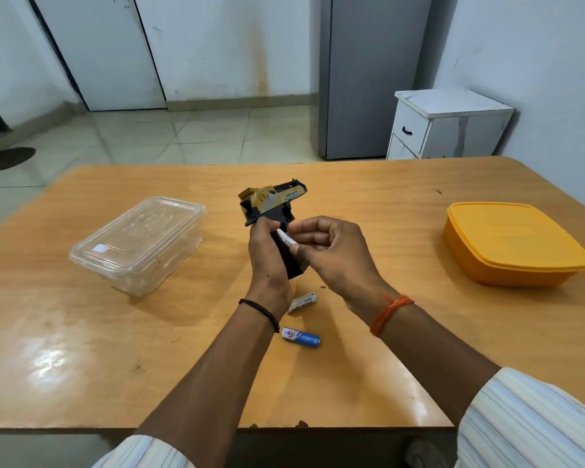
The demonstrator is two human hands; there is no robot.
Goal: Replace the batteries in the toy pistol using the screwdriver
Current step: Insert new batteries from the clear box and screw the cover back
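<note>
From the head view I see my left hand (267, 244) wrapped around the black grip of the toy pistol (271, 206), holding it upright just above centre frame, its yellow and black barrel pointing toward the upper right. My right hand (331, 251) pinches a white battery (286, 242) between thumb and fingertips, its far end pressed against the pistol's grip right beside my left thumb. Whether it sits inside the compartment I cannot tell.

Below my wrists two more batteries lie on the wooden table (81, 332): a white one (302, 303) partly hidden by my left wrist, and a blue and white one (300, 338) nearer the bottom of the frame.

At left of centre stands a clear plastic container (139, 243) with its lid on; nothing shows inside it. At the right edge sits an orange container (514, 244), lidded and opaque, so its contents are hidden.
</note>
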